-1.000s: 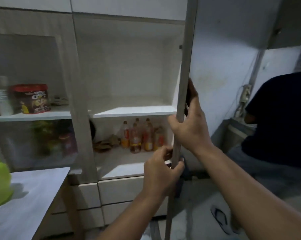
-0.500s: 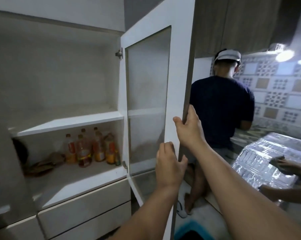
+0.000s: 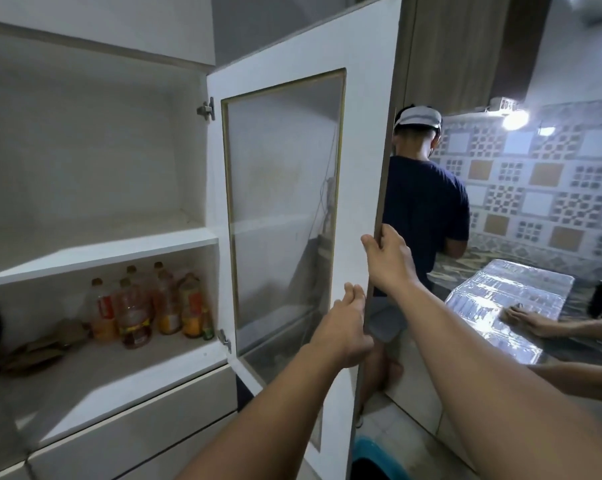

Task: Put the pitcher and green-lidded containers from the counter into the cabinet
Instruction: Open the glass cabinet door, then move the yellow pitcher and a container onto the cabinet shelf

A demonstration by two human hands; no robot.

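Note:
The white cabinet [image 3: 98,251] stands with its glass-paned door [image 3: 285,202] swung wide to the right. My right hand [image 3: 389,261] grips the door's free edge at mid height. My left hand [image 3: 344,327] holds the same edge lower down, fingers curled around it. The upper shelf behind the door is bare. The lower shelf holds several bottles [image 3: 147,306] of oil and sauce. The pitcher and the green-lidded containers are out of view.
A person in a dark shirt [image 3: 424,209] stands just behind the open door, facing a tiled wall. Another person's hands [image 3: 524,320] rest on a foil sheet [image 3: 507,303] on the counter at right. A blue bin rim [image 3: 379,459] sits on the floor below.
The door has swung from edge-on to wide open with both hands on its edge. My view has turned right, so the green pitcher and the table have left the frame.

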